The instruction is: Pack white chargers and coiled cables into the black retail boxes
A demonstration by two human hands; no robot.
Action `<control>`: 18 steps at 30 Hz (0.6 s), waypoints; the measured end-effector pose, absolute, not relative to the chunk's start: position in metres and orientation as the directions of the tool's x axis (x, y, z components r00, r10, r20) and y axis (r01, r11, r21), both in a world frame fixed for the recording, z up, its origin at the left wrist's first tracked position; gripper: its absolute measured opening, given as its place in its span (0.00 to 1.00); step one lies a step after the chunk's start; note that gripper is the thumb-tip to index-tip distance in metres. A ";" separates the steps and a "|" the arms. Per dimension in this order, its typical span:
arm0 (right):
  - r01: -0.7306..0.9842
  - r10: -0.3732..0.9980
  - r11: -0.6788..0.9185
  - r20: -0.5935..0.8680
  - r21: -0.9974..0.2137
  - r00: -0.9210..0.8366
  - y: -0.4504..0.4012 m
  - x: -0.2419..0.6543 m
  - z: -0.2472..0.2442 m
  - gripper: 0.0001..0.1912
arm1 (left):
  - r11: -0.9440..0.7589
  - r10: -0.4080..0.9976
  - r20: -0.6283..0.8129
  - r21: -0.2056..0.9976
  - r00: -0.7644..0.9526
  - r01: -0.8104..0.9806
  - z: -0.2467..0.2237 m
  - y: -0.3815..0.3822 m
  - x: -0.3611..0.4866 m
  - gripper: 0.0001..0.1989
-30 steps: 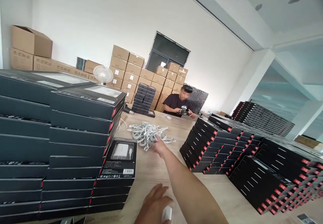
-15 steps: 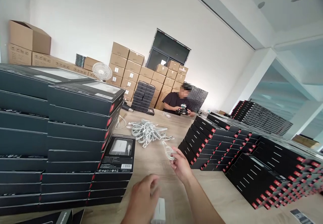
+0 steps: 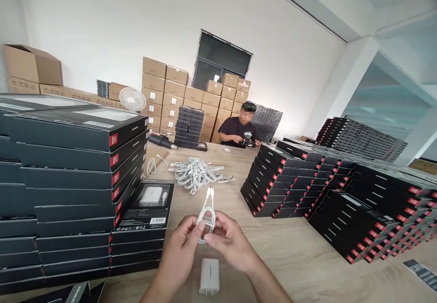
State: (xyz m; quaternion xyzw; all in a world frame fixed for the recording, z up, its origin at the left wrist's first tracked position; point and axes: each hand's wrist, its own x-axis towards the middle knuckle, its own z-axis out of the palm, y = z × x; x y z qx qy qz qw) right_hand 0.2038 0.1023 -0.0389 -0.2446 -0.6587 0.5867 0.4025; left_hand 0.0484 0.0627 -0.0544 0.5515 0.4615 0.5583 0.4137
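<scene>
1. Left hand (image 3: pixel 180 244), right hand (image 3: pixel 231 240): closed, pinching the coiled cable (image 3: pixel 206 210) between them.
2. Pinch lightly and evenly, plugs (image 3: pixel 212 193) aligned ahead of both hands.
3. Avoid the charger (image 3: pixel 209 274) just behind them.

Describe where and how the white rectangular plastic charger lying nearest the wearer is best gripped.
Probably across its two long sides, from above: the white plastic charger lies broad face up on the pale wooden table, those straight sides uncovered. Its prongs stick out at the near end, so that end seems worse to grip.
</scene>
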 end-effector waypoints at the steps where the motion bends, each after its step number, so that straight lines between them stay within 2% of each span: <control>1: -0.135 0.803 0.230 0.267 -0.964 -0.533 0.102 0.205 -0.038 0.20 | -0.233 0.970 0.236 0.970 -0.049 0.069 -0.053 0.062 0.048 0.17; 3: -0.109 0.826 0.284 0.301 -0.953 -0.478 0.105 0.208 -0.037 0.18 | -0.226 0.973 0.230 0.969 -0.024 0.098 -0.049 0.061 0.048 0.18; 6: -0.120 0.857 0.250 0.277 -0.961 -0.435 0.110 0.212 -0.039 0.19 | -0.222 0.974 0.218 0.972 0.062 0.071 -0.039 0.058 0.048 0.20; 11: -0.295 0.887 0.137 0.250 -0.946 -0.389 0.112 0.211 -0.041 0.20 | -0.189 0.970 0.193 0.981 0.147 -0.040 -0.029 0.052 0.049 0.22; 15: -0.368 0.913 0.082 0.218 -0.926 -0.346 0.112 0.213 -0.039 0.20 | 0.028 0.964 0.023 0.981 0.265 -0.189 -0.036 0.050 0.050 0.25; 18: -0.375 0.914 0.068 0.208 -0.924 -0.348 0.111 0.214 -0.037 0.20 | 0.203 0.935 -0.066 0.905 0.347 -0.374 -0.041 0.046 0.051 0.24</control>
